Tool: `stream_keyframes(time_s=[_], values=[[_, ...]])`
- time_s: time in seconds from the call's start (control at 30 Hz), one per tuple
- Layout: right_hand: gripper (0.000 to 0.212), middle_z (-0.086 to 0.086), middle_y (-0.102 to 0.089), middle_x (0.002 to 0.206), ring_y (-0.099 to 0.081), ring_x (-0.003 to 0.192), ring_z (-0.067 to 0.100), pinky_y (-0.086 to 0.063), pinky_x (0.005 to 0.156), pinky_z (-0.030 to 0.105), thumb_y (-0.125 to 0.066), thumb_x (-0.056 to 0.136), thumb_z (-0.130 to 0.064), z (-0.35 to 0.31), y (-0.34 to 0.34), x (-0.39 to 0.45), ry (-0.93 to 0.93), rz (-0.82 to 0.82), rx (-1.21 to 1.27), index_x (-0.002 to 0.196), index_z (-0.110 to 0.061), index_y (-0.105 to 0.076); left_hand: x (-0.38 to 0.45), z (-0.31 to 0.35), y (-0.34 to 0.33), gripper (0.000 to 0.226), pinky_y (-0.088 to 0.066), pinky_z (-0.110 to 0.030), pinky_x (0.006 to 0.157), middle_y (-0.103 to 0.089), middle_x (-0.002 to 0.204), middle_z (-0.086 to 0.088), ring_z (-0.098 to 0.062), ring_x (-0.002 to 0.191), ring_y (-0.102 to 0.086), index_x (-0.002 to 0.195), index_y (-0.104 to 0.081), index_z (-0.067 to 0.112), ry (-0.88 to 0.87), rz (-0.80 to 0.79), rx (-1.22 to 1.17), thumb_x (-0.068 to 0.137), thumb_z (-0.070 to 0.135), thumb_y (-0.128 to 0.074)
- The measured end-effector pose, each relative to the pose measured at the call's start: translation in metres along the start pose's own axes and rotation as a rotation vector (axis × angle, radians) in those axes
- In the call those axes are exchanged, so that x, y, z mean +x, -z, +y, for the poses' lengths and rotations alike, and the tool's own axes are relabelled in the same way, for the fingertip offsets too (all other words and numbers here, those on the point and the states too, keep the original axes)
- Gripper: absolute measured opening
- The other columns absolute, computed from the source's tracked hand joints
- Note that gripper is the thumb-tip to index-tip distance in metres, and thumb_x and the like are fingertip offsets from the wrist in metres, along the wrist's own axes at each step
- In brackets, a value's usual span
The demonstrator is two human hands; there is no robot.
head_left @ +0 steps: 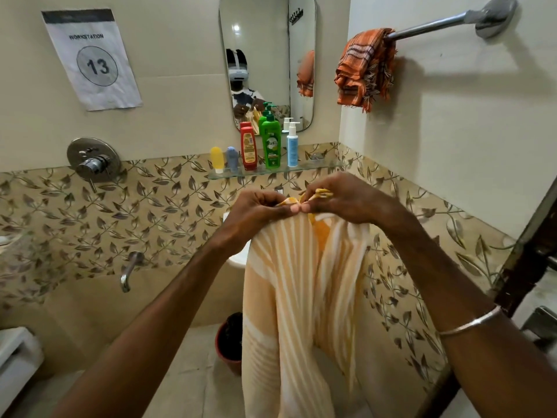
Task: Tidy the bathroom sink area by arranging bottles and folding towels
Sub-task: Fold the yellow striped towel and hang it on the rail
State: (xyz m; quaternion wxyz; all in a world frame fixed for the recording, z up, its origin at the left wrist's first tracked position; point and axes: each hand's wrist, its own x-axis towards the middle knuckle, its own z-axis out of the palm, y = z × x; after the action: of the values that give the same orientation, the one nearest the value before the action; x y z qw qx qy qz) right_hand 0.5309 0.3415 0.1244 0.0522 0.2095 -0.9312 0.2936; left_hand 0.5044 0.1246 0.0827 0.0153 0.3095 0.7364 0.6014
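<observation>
A peach and white striped towel hangs down in front of me, hiding most of the white sink. My left hand and my right hand pinch its top edge side by side, thumbs nearly touching. On the glass shelf under the mirror several bottles stand in a row: a small yellow one, a small blue-grey one, a red one, a green pump bottle and a white and blue pump bottle. An orange striped towel is bunched over the end of the wall rail.
A mirror hangs above the shelf. A round mixer valve and a spout stick out of the left wall. A red bin stands on the floor below the sink. A dark door frame runs along the right.
</observation>
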Motion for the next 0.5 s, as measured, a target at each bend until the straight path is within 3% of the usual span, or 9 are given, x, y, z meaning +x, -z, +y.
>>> stream_keyframes(time_s=[0.1, 0.17, 0.23, 0.3, 0.37, 0.5], values=[[0.013, -0.006, -0.067, 0.108, -0.06, 0.1, 0.009, -0.047, 0.082, 0.033, -0.073, 0.088, -0.032, 0.007, 0.005, 0.003, 0.054, 0.092, 0.011, 0.101, -0.03, -0.07, -0.003, -0.004, 0.011, 0.032, -0.055, -0.025, 0.08, -0.073, 0.099, -0.006, -0.016, 0.093, -0.068, 0.103, -0.073, 0.001, -0.015, 0.017, 0.028, 0.08, 0.023, -0.073], [0.037, -0.004, -0.061, 0.131, -0.055, 0.116, 0.011, -0.047, 0.092, 0.034, -0.072, 0.088, -0.034, 0.005, 0.004, 0.005, 0.091, -0.008, 0.019, 0.123, -0.035, -0.064, -0.005, -0.006, 0.013, 0.033, -0.055, -0.026, 0.083, -0.072, 0.103, -0.01, -0.019, 0.098, -0.067, 0.106, -0.071, -0.002, -0.018, -0.013, 0.027, 0.081, 0.02, -0.072], [0.053, -0.007, -0.055, 0.14, -0.051, 0.123, 0.012, -0.046, 0.096, 0.035, -0.072, 0.088, -0.034, 0.0, -0.001, 0.006, 0.088, -0.149, 0.027, 0.136, -0.041, -0.054, -0.005, -0.004, 0.013, 0.029, -0.055, -0.027, 0.085, -0.071, 0.106, -0.011, -0.021, 0.101, -0.067, 0.106, -0.071, -0.002, -0.024, -0.044, 0.027, 0.082, 0.015, -0.071], [0.042, -0.009, -0.064, 0.125, -0.057, 0.114, 0.01, -0.048, 0.092, 0.036, -0.073, 0.087, -0.033, -0.001, -0.006, 0.007, 0.08, -0.19, 0.075, 0.126, -0.041, -0.062, -0.004, 0.0, 0.013, 0.023, -0.055, -0.026, 0.085, -0.072, 0.105, -0.009, -0.02, 0.102, -0.066, 0.105, -0.072, -0.001, -0.021, -0.079, 0.041, 0.084, 0.009, -0.069], [0.022, -0.01, -0.066, 0.106, -0.06, 0.103, 0.009, -0.05, 0.087, 0.037, -0.075, 0.085, -0.033, -0.003, -0.008, 0.007, 0.081, -0.149, 0.078, 0.102, -0.045, -0.067, -0.004, 0.002, 0.015, 0.023, -0.054, -0.025, 0.083, -0.072, 0.105, -0.009, -0.019, 0.101, -0.066, 0.105, -0.071, 0.0, -0.016, -0.104, 0.026, 0.084, 0.01, -0.068], [0.008, -0.008, -0.063, 0.098, -0.058, 0.093, 0.009, -0.045, 0.078, 0.033, -0.071, 0.088, -0.035, -0.004, -0.001, 0.003, 0.078, 0.016, 0.016, 0.089, -0.038, -0.065, -0.006, 0.0, 0.014, 0.029, -0.055, -0.028, 0.069, -0.07, 0.099, -0.011, -0.022, 0.088, -0.066, 0.103, -0.071, 0.002, 0.041, -0.065, -0.056, 0.079, 0.018, -0.073]])
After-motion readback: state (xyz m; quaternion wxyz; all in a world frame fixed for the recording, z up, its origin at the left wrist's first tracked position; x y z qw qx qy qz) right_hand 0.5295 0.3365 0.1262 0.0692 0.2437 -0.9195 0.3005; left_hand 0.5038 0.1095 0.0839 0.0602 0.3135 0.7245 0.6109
